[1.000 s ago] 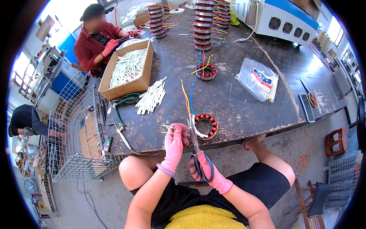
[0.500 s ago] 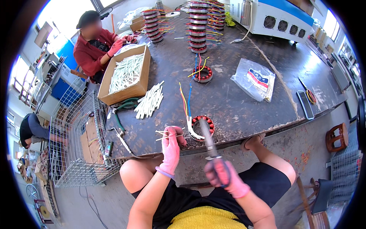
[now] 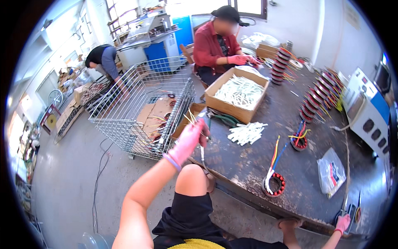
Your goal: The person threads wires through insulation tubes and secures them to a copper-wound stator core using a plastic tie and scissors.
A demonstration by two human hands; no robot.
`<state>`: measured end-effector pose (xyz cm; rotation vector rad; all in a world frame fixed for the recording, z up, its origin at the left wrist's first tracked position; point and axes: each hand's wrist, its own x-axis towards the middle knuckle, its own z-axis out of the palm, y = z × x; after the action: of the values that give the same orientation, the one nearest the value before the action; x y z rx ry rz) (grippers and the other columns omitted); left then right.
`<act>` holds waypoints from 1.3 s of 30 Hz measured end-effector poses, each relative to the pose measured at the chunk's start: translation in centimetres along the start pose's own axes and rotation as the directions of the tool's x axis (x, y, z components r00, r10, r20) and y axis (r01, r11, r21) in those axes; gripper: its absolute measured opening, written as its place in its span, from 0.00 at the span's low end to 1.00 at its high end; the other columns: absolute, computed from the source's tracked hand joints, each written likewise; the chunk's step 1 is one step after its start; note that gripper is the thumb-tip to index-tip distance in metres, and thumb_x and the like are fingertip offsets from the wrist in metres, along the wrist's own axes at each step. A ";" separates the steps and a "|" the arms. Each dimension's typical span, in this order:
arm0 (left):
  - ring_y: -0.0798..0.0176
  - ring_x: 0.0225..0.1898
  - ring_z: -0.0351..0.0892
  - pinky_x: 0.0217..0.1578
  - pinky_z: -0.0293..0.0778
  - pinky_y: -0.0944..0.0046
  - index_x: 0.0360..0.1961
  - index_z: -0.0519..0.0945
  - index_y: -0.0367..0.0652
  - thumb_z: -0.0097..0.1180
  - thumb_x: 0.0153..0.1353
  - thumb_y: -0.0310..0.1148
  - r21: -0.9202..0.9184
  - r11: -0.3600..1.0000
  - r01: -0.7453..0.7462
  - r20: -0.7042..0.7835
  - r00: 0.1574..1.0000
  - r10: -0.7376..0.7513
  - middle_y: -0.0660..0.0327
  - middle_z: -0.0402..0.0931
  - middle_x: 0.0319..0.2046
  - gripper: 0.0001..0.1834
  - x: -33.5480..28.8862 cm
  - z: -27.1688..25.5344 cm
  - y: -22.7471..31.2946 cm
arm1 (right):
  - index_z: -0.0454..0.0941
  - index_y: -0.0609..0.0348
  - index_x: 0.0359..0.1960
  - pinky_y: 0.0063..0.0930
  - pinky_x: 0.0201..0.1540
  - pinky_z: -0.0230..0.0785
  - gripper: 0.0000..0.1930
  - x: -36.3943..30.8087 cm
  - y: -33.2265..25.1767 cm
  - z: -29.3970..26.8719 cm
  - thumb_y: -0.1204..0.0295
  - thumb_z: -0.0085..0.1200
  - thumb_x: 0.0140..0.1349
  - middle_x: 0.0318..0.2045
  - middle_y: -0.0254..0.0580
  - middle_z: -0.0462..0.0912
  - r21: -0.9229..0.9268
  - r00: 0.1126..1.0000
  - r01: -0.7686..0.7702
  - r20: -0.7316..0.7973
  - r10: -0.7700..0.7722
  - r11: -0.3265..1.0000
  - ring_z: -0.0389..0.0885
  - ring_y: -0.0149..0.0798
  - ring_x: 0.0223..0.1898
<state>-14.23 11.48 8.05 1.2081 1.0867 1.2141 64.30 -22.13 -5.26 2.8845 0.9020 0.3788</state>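
Thin pale tubes [image 3: 190, 118] stick out of my left hand [image 3: 193, 139], pink-gloved and closed on them, raised beside the wire cart at the table's left edge. At the far right of the table, my right hand [image 3: 342, 223], also in a pink glove, is on dark-handled scissors [image 3: 345, 204], blades pointing away. They lie beside a phone [image 3: 351, 218]; the fingers are small and partly hidden. Near the front edge sits a ring-shaped motor stator [image 3: 280, 185] with red windings, white sleeving and red, yellow and blue leads. A second stator [image 3: 299, 143] lies behind it.
A cardboard box [image 3: 232, 106] of white tubes stands near a loose tube pile [image 3: 247, 133]. Stator stacks [image 3: 317, 97] rise at the back. A plastic bag [image 3: 331, 172] lies right. A wire cart [image 3: 141, 124] stands left. A co-worker [image 3: 217, 45] sits across; another person [image 3: 101, 62] bends beyond the cart.
The view has turned left. My right hand has moved from over the near stator to the table's far right with the scissors. My left hand has moved left and up, still holding thin tubes.
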 end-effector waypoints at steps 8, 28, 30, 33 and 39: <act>0.69 0.21 0.74 0.22 0.72 0.65 0.44 0.72 0.42 0.55 0.67 0.48 0.419 0.895 0.155 -0.138 0.985 -0.105 0.63 0.75 0.25 0.19 16.5 -14.3 -2.1 | 0.76 0.67 0.48 0.40 0.47 0.71 0.15 -4.8 -11.5 -9.8 0.69 0.55 0.64 0.40 0.53 0.81 0.340 0.943 0.315 -0.220 -0.250 0.886 0.80 0.52 0.42; 0.48 0.29 0.81 0.32 0.75 0.52 0.41 0.75 0.43 0.52 0.63 0.40 -0.095 0.773 -0.627 0.814 0.398 0.423 0.54 0.76 0.25 0.12 -4.0 8.9 -3.2 | 0.78 0.59 0.44 0.33 0.45 0.65 0.14 -22.0 -40.6 -24.2 0.70 0.63 0.57 0.40 0.40 0.77 0.773 0.686 0.483 -0.043 -0.726 0.411 0.74 0.38 0.41; 0.48 0.27 0.79 0.30 0.72 0.54 0.36 0.73 0.44 0.51 0.63 0.37 -0.072 0.520 -0.851 0.693 0.333 0.640 0.54 0.75 0.23 0.08 -4.8 8.7 -5.0 | 0.79 0.53 0.51 0.43 0.60 0.65 0.19 -24.6 -42.8 -30.3 0.66 0.65 0.58 0.54 0.46 0.78 0.734 0.623 0.509 0.048 -0.781 0.451 0.74 0.48 0.54; 0.50 0.25 0.78 0.29 0.71 0.56 0.32 0.72 0.45 0.51 0.61 0.35 0.115 0.076 -0.990 0.581 0.129 0.804 0.56 0.73 0.22 0.06 -4.8 6.5 -4.2 | 0.78 0.61 0.44 0.28 0.39 0.67 0.14 -24.1 -45.5 -29.5 0.74 0.61 0.56 0.34 0.37 0.77 0.680 0.525 0.706 -0.316 -0.790 0.198 0.74 0.33 0.35; 0.55 0.34 0.82 0.35 0.78 0.62 0.46 0.79 0.40 0.52 0.68 0.34 0.510 0.441 -0.738 0.273 0.626 0.731 0.53 0.80 0.35 0.11 -0.9 -6.4 -3.4 | 0.75 0.63 0.52 0.20 0.39 0.71 0.19 -27.3 -51.3 -30.5 0.81 0.52 0.56 0.39 0.36 0.77 0.888 0.537 0.449 -0.358 -0.764 -0.100 0.75 0.25 0.34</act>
<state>-20.42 11.13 4.16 2.3645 0.9537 1.5539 6.49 4.93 10.09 2.3402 3.0770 -1.0615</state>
